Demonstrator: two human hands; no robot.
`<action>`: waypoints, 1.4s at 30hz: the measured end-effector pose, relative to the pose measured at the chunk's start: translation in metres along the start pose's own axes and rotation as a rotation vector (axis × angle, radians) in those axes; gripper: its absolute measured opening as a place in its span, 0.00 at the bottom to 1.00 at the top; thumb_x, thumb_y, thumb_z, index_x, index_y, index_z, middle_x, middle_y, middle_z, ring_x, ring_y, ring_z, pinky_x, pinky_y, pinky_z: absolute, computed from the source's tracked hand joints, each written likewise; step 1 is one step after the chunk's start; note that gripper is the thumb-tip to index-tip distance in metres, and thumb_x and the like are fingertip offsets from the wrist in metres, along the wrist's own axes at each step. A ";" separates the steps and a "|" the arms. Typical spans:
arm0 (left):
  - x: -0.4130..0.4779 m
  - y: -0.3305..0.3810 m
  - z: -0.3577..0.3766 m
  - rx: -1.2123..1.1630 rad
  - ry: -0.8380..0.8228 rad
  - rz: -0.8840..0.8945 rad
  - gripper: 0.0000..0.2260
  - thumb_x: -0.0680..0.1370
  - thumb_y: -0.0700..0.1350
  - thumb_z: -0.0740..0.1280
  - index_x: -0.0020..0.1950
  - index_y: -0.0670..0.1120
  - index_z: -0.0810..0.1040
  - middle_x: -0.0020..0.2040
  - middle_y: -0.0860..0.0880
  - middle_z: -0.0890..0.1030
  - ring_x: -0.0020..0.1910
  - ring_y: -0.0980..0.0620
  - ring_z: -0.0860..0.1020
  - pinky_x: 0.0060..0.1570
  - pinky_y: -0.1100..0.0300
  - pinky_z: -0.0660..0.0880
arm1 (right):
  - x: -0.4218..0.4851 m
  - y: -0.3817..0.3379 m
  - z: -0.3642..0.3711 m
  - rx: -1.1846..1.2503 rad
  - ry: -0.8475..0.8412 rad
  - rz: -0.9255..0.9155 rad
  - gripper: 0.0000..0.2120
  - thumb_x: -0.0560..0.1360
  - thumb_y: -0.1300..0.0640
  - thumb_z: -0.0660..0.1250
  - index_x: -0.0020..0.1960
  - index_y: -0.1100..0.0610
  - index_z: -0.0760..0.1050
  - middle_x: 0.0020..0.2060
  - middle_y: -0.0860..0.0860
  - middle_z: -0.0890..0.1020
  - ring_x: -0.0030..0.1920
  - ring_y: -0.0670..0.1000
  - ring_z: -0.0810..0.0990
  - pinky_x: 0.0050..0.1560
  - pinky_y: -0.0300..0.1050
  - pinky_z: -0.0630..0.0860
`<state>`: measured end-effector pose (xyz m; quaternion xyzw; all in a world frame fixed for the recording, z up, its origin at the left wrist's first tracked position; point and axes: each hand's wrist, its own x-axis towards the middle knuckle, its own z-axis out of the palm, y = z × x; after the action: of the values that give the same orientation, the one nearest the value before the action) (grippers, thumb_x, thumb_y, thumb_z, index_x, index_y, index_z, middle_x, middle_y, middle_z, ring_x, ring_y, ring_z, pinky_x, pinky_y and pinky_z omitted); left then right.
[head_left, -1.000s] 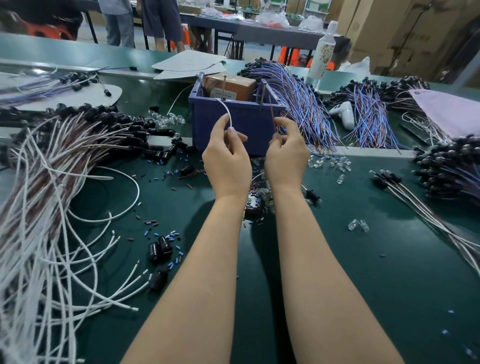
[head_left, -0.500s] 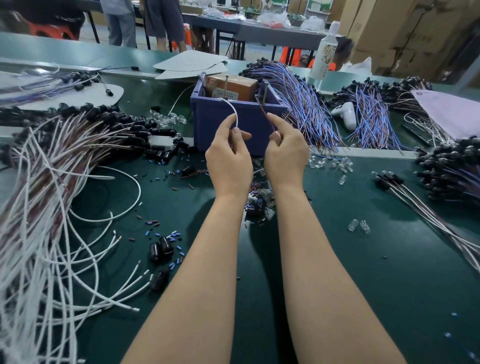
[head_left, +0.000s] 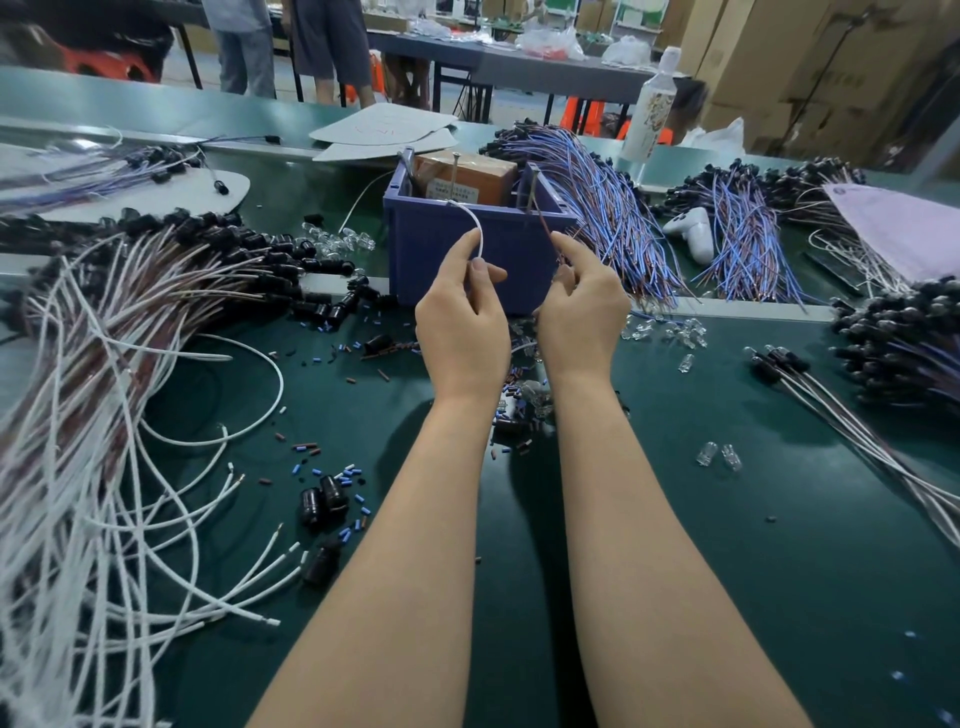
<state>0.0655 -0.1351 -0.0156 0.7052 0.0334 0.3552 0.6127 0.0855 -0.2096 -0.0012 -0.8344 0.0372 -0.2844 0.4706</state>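
Both my hands are raised in front of a blue plastic bin (head_left: 431, 249) on the green work table (head_left: 727, 545). My left hand (head_left: 462, 322) pinches a thin white wire (head_left: 475, 226) between thumb and forefinger; the wire arcs up toward the bin's rim. My right hand (head_left: 582, 312) pinches a thin brown wire (head_left: 545, 228) that rises past the bin's front wall. The two hands are a small gap apart. What lies below the palms is hidden.
A big heap of white and brown wires with black caps (head_left: 104, 364) fills the left. Blue-purple wire bundles (head_left: 608, 218) lie right of the bin, black-capped leads (head_left: 893, 353) far right. Small blue sleeves, black caps (head_left: 322, 504) and clear bulbs (head_left: 717, 454) litter the table. A bottle (head_left: 649, 104) stands behind.
My right hand has drawn slightly away from my left, and its forefinger has straightened along the brown wire. The left hand stays on the white wire.
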 end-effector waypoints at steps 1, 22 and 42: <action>0.000 0.000 0.000 0.001 0.007 0.003 0.14 0.82 0.40 0.58 0.66 0.43 0.75 0.42 0.53 0.80 0.36 0.54 0.75 0.46 0.57 0.77 | 0.000 0.000 0.000 0.003 -0.004 0.001 0.18 0.78 0.65 0.59 0.65 0.54 0.76 0.54 0.58 0.80 0.54 0.55 0.78 0.59 0.49 0.73; 0.000 -0.001 -0.001 0.022 -0.018 -0.014 0.13 0.82 0.40 0.58 0.65 0.44 0.75 0.42 0.53 0.80 0.36 0.52 0.75 0.47 0.54 0.76 | -0.002 -0.003 -0.002 0.011 0.000 0.026 0.21 0.78 0.67 0.55 0.66 0.55 0.75 0.52 0.59 0.78 0.46 0.62 0.80 0.54 0.54 0.76; 0.002 0.000 -0.001 -0.029 -0.026 -0.053 0.13 0.82 0.39 0.58 0.65 0.43 0.75 0.43 0.52 0.81 0.37 0.51 0.76 0.48 0.50 0.77 | 0.001 0.002 -0.001 0.004 0.016 0.037 0.20 0.77 0.68 0.56 0.65 0.56 0.75 0.56 0.58 0.80 0.55 0.54 0.77 0.56 0.38 0.68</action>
<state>0.0662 -0.1336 -0.0146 0.6996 0.0387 0.3300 0.6326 0.0857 -0.2117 -0.0019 -0.8303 0.0557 -0.2822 0.4773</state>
